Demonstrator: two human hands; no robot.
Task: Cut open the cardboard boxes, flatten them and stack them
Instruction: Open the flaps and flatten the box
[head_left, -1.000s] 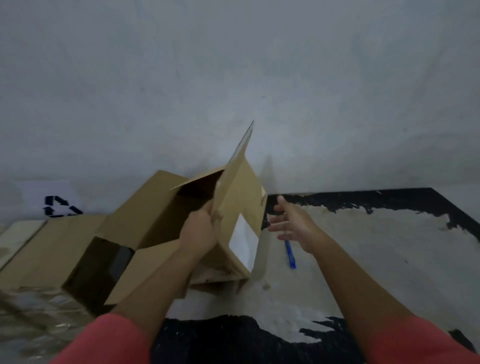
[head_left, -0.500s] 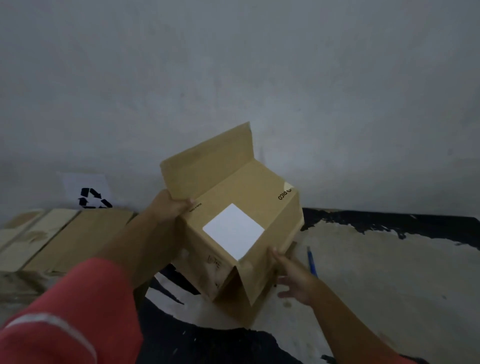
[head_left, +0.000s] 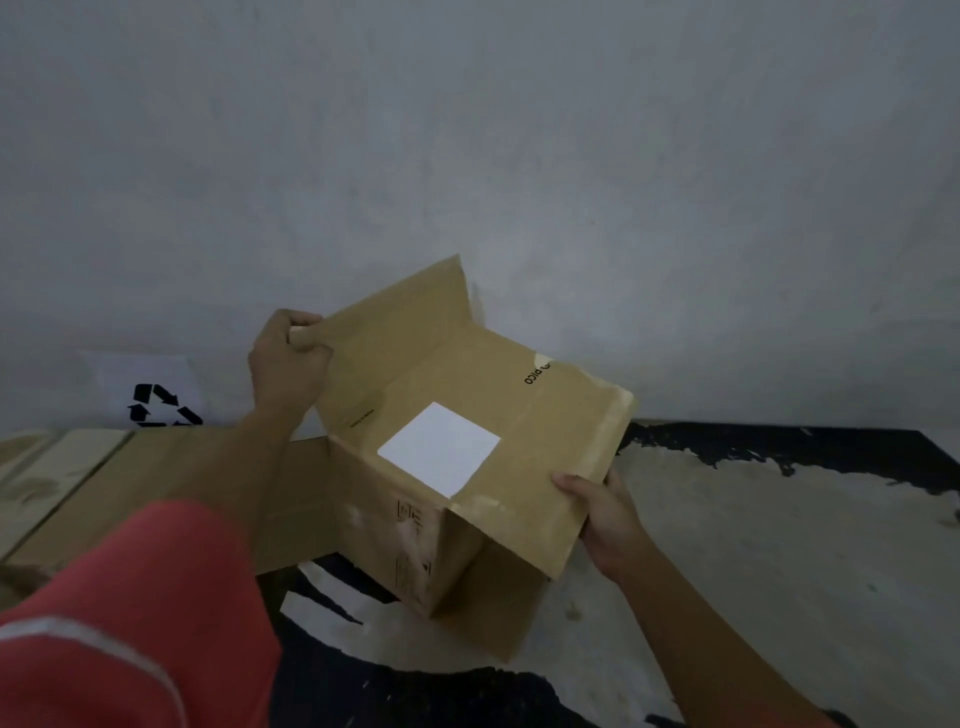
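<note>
Recycling sign (head_left: 156, 402): white sheet, black arrows, against the wall, far left; flattened cardboard (head_left: 171, 483): lying flat below the sign, reaching behind the box; red sleeve (head_left: 130, 623): near left corner; left hand (head_left: 288, 358): fingers curled, pinching top left corner of the raised flap; cardboard box (head_left: 519, 410): centre, tilted, flaps open, white label (head_left: 439, 449) on its upper face, low over the patchy floor (head_left: 779, 545); right hand (head_left: 608, 514): thumb above, fingers beneath, gripping the right flap's edge.
</note>
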